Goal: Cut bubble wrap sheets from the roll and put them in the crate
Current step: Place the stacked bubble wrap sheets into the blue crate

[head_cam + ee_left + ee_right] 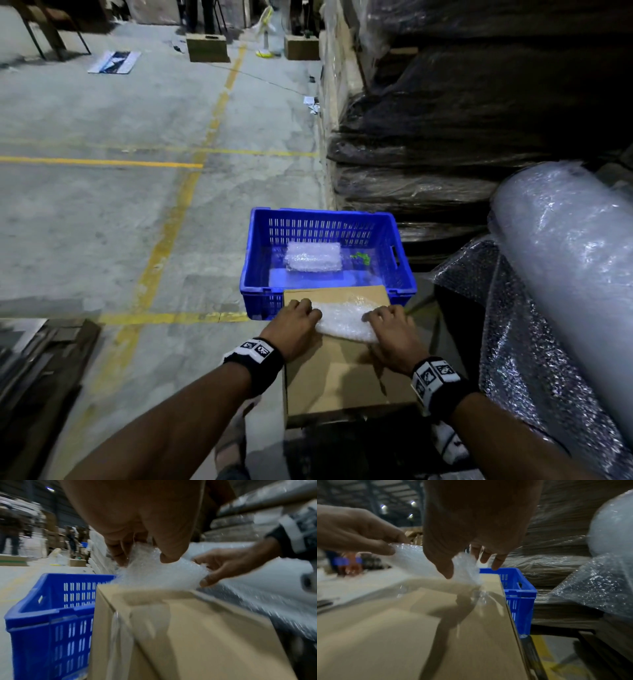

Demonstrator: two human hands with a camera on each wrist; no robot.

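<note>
A folded bubble wrap sheet [344, 320] lies on top of a cardboard box [342, 380]. My left hand [297, 320] pinches its left end [145, 566] and my right hand [388, 325] pinches its right end [465, 566]. Just beyond the box stands a blue crate [404, 274] on the floor, with one folded bubble wrap bundle [313, 257] inside and a small green scrap [361, 257]. The big bubble wrap roll [565, 240] leans at my right, its loose end [507, 308] hanging down.
Stacks of flattened cardboard wrapped in plastic film [428, 154] rise behind the crate and to the right. Open concrete floor with yellow lines [137, 164] lies to the left. Flat metal pieces [37, 359] lie at the lower left.
</note>
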